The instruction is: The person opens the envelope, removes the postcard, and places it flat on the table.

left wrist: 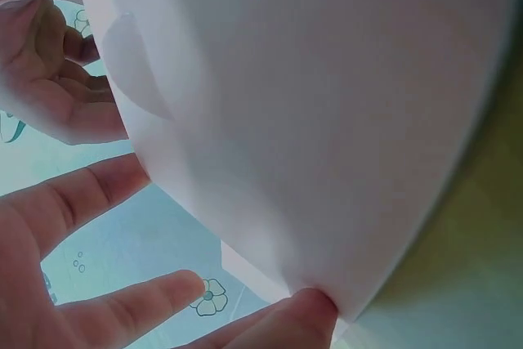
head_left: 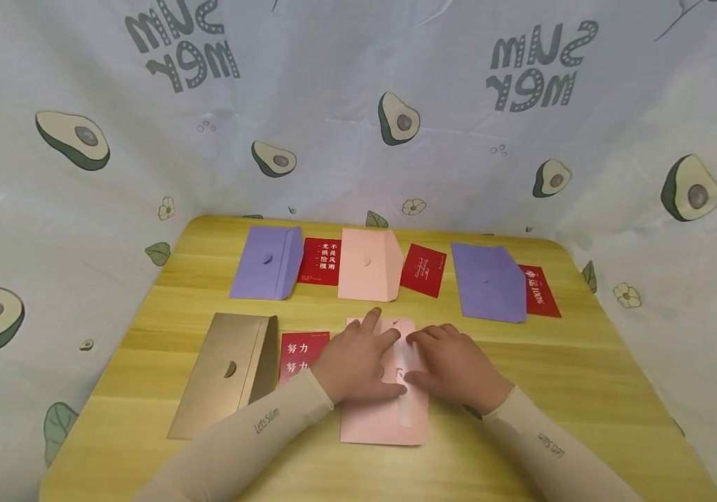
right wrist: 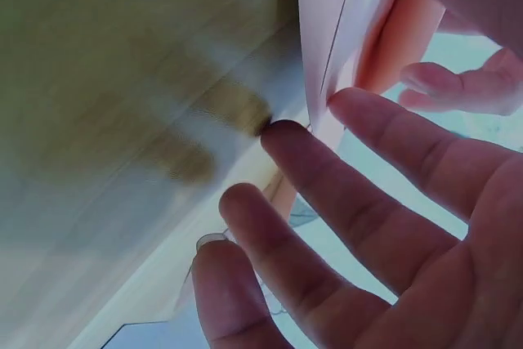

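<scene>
A pink envelope (head_left: 383,432) lies on the table in front of me, its long side pointing away. A pale strip (head_left: 405,413) runs along its right part. My left hand (head_left: 358,359) rests on the envelope with its fingers spread; in the left wrist view, a fingertip (left wrist: 315,304) presses near the envelope's corner. At the right side, my right hand (head_left: 458,366) touches the envelope with its fingers extended. The right wrist view shows one fingertip (right wrist: 347,104) against the pink edge. Between the hands, part of the envelope is hidden.
A gold envelope (head_left: 207,383) and a red card (head_left: 304,352) lie left. Along the back are a purple envelope (head_left: 258,268), red card (head_left: 320,261), pink envelope (head_left: 364,272), red card (head_left: 423,270), purple envelope (head_left: 490,286) and red card (head_left: 543,293). An avocado-print curtain (head_left: 333,90) surrounds the table.
</scene>
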The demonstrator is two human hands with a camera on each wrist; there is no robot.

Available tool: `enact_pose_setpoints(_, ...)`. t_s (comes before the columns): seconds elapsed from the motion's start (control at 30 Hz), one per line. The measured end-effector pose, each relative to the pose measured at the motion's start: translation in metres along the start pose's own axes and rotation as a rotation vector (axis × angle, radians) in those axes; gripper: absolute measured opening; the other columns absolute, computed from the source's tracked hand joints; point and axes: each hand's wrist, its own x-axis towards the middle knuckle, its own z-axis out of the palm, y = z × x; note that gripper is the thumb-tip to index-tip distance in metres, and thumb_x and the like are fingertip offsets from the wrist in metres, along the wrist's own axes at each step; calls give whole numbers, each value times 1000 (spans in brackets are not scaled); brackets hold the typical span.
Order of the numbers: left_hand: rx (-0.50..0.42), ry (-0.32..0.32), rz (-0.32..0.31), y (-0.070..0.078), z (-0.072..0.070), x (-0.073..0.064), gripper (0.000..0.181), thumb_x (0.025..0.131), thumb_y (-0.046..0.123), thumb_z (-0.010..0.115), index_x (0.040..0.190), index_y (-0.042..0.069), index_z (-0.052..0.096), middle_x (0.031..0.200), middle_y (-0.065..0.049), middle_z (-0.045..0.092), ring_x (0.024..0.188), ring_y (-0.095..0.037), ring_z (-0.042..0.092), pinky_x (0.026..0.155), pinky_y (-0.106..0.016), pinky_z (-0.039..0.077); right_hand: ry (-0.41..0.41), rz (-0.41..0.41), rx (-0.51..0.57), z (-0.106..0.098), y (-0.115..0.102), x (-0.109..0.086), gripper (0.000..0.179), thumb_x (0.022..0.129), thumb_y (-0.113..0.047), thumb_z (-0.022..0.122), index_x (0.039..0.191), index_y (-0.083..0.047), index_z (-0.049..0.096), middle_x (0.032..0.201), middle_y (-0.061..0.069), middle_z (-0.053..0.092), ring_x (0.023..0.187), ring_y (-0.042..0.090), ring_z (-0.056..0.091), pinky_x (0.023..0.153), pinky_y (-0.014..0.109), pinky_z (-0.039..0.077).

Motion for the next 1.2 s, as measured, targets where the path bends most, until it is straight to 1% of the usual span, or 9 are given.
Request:
enact_pose_setpoints(0.1, 3, -2, -2, 1, 1, -1, 87, 80, 76, 69, 151, 27, 57, 158, -20, 42, 116, -44, 65, 85, -51, 61, -9, 7, 30, -1, 1, -1, 58, 80, -43, 89, 125, -10, 73, 117, 6, 72, 107, 29, 65, 93, 50, 55)
enact_pose_setpoints(0.23, 15, 1, -11, 2, 2, 0, 87, 80, 76, 70, 151, 28, 57, 157, -19, 43, 115, -43, 64, 80, -50, 62, -26, 49, 103, -4, 1, -1, 54, 79, -31, 93, 123, -9, 72, 107, 3, 72, 98, 25, 65, 90, 47, 55)
enact_pose_setpoints(0.3, 24, 3, -12, 2, 2, 1, 86, 80, 77, 69, 150, 28, 57, 157, -19, 43, 114, -43, 65, 79, -50, 62, -38, 78, 135, -5, 2, -1, 53, 78, -28, 93, 123, -10, 72, 103, 0, 71, 94, 22, 64, 88, 45, 55)
enact_pose_setpoints(0.4, 32, 4, -9, 2, 3, 2, 85, 80, 78, 69, 148, 28, 57, 157, -18, 44, 113, -42, 65, 77, -50, 62, -43, 88, 168, -7, 2, -1, 53, 77, -25, 94, 123, -10, 73, 101, -1, 69, 90, 19, 60, 86, 43, 55)
enact_pose_setpoints(0.5, 39, -2, -7, 3, 2, 2, 85, 80, 78, 69, 148, 28, 57, 156, -19, 44, 113, -42, 65, 75, -49, 62, -41, 77, 172, -8, 4, -1, 53, 76, -24, 94, 122, -9, 73, 100, -1, 67, 88, 18, 59, 84, 42, 55)
enact_pose_setpoints(0.7, 44, -23, -6, 5, 0, 4, 84, 81, 76, 69, 149, 29, 57, 156, -18, 45, 111, -41, 64, 70, -47, 62, -32, 56, 163, -8, 5, -2, 51, 75, -24, 94, 120, -8, 74, 101, 0, 67, 90, 19, 60, 86, 43, 55)
enact_pose_setpoints(0.97, 56, -52, -10, 6, 1, 5, 85, 81, 75, 69, 150, 28, 56, 155, -19, 46, 113, -41, 63, 71, -46, 62, -38, 65, 155, -9, 8, -6, 50, 75, -23, 95, 118, -10, 74, 103, 1, 67, 93, 21, 62, 89, 45, 55)
enact_pose_setpoints(1.1, 65, -65, -13, 6, 2, 6, 88, 80, 75, 70, 152, 27, 56, 155, -19, 46, 115, -42, 62, 73, -45, 62, -58, 81, 145, -12, 12, -7, 52, 73, -24, 96, 118, -11, 73, 103, 0, 66, 89, 19, 59, 86, 43, 56)
enact_pose_setpoints(1.2, 73, -59, -14, 6, 3, 7, 88, 80, 76, 70, 152, 27, 56, 154, -18, 47, 114, -41, 62, 72, -44, 61, -63, 91, 136, -16, 17, -10, 54, 72, -24, 97, 118, -11, 72, 100, -2, 65, 86, 17, 57, 83, 41, 55)
